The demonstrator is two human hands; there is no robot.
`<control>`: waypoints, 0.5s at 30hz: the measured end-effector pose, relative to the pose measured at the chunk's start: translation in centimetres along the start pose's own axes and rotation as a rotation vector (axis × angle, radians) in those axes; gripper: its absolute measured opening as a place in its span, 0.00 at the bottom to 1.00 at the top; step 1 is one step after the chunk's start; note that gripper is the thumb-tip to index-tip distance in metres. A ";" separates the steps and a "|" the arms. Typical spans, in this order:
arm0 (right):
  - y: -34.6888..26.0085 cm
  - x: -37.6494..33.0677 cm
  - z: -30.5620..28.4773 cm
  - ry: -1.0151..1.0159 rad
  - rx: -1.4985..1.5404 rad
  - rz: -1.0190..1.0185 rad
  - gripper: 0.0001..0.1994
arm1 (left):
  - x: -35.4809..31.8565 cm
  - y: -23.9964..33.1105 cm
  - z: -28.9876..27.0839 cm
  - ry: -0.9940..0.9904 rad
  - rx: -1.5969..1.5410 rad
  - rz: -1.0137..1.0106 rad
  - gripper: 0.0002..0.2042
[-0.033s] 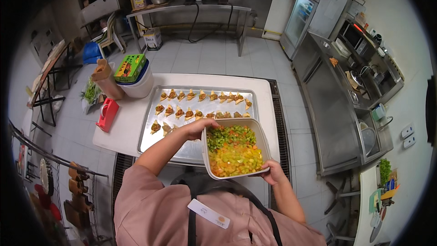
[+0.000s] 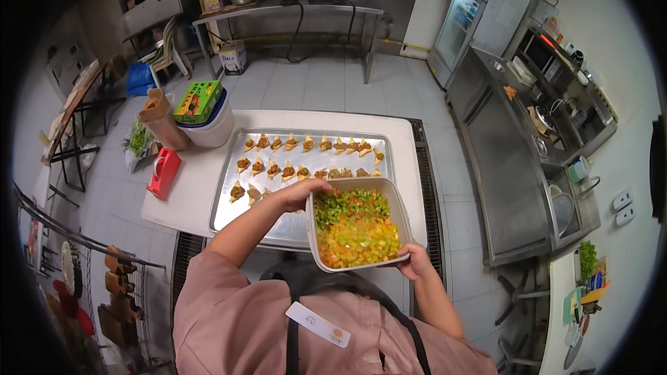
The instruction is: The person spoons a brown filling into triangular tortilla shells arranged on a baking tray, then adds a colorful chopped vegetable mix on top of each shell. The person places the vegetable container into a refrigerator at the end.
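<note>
**Two-corner hold risks a spill**

The left hand [image 2: 310,194] pinches the tub's [image 2: 397,203] far-left corner; the right hand [image 2: 415,262] grips its near-right one, by the tray's [image 2: 281,230] near edge on the desk [image 2: 189,203]. A slip could swivel it, scattering chopped vegetables [image 2: 358,226] over filled pastries [image 2: 288,173].

The tub [image 2: 398,208] looks like smooth plastic, the diced vegetables [image 2: 356,229] in it moist and glossy. The tray [image 2: 229,214] is shiny metal, the tabletop [image 2: 182,210] smooth, the shirt [image 2: 229,316] matt cloth.
</note>
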State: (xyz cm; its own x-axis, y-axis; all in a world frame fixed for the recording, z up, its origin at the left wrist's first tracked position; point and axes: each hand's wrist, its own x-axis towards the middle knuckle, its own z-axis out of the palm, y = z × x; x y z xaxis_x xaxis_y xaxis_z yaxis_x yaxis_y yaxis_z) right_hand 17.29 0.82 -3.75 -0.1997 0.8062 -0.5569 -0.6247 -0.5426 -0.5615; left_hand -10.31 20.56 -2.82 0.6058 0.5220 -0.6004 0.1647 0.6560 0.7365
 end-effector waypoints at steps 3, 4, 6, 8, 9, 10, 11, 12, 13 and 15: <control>1.8 0.9 -0.5 0.053 0.128 -0.079 0.37 | -0.6 -0.1 -0.1 0.052 0.063 0.034 0.20; 2.1 1.0 -0.6 0.048 0.132 -0.125 0.37 | -0.8 0.0 -0.1 0.041 0.091 0.082 0.23; 2.3 1.2 -0.5 0.034 0.146 -0.183 0.38 | -1.0 0.3 0.3 0.149 0.179 0.202 0.23; 2.3 1.1 -0.3 -0.019 0.181 -0.223 0.39 | -1.3 0.4 0.8 0.273 0.255 0.342 0.23; 2.3 1.3 -0.1 0.019 0.191 -0.217 0.40 | -1.4 0.4 0.9 0.342 0.285 0.422 0.22; 2.5 1.7 0.1 0.020 0.208 -0.230 0.40 | -1.4 0.3 0.9 0.414 0.325 0.494 0.22; 2.7 2.0 0.3 0.016 0.230 -0.236 0.41 | -1.5 0.2 0.8 0.432 0.280 0.594 0.20; 2.9 2.5 0.5 0.056 0.240 -0.281 0.43 | -1.5 0.2 0.6 0.450 0.245 0.681 0.19; 3.1 3.2 0.7 0.098 0.256 -0.319 0.44 | -1.4 0.2 0.3 0.463 0.206 0.754 0.17; 3.2 4.6 1.1 0.059 0.177 -0.415 0.45 | -1.5 0.9 -0.6 0.523 0.242 0.692 0.13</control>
State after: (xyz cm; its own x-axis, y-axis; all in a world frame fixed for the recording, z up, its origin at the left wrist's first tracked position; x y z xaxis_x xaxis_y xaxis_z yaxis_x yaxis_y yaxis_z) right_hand 13.52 3.06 -7.47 0.1349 0.9293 -0.3438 -0.7635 -0.1237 -0.6339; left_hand -11.53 20.68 -1.50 0.2085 0.9778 -0.0201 0.0898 0.0013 0.9960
